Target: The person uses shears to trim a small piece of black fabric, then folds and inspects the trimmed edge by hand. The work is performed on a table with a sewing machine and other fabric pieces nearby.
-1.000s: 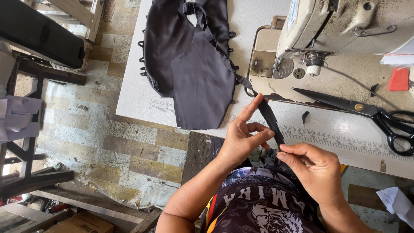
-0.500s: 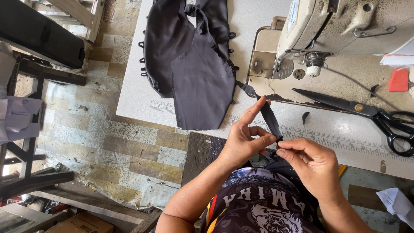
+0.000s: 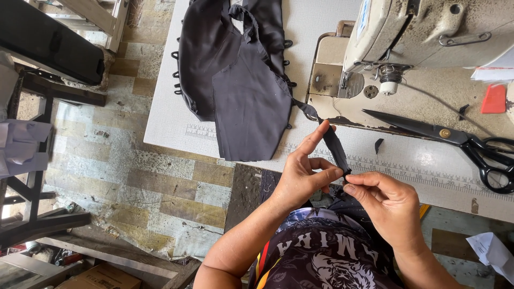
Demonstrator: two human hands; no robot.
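A narrow dark fabric strip (image 3: 333, 143) runs from the dark garment (image 3: 241, 80) on the white sewing table (image 3: 171, 118) down to my hands. My left hand (image 3: 302, 174) pinches the strip between thumb and fingers, index finger stretched up along it. My right hand (image 3: 388, 200) grips the strip's lower end with thumb and fingertips, touching the left hand. Both hands hover just off the table's front edge, above my lap.
A sewing machine (image 3: 428, 37) stands at the back right. Large black-handled scissors (image 3: 455, 142) lie on the table beside it, a red tag (image 3: 493, 99) farther right. A dark bench (image 3: 48, 48) and wooden frames crowd the tiled floor at left.
My hands have shifted slightly along the strip; the right hand's fingertips have closed in on the left thumb and the strip is folded tighter between them.
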